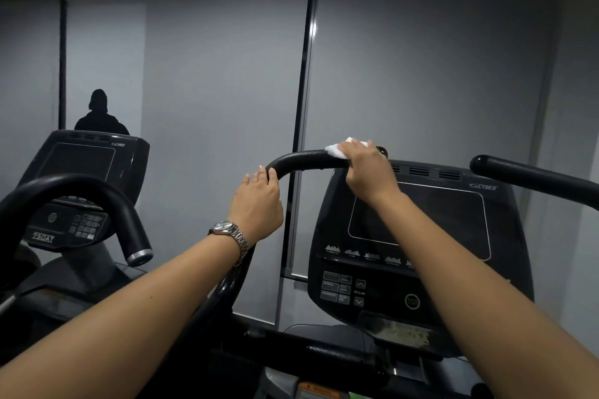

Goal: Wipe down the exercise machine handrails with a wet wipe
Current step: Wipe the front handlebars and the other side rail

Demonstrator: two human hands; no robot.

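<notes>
A black curved handrail (pixel 304 160) rises from the lower middle and bends right toward its tip above the console. My right hand (pixel 369 172) grips a white wet wipe (pixel 338 149) wrapped over the top of the rail near its end. My left hand (pixel 257 204), with a silver watch on the wrist, rests against the bend of the same rail, fingers fairly straight. A second black handrail (pixel 531 176) reaches in from the right edge.
The machine's black console (pixel 418 223) with a dark screen and buttons sits behind the rail. Another machine with its console (pixel 84 168) and looped handrail (pixel 107 201) stands at left. A dark figure of a person (pixel 99 115) shows behind it. Grey blinds cover the wall ahead.
</notes>
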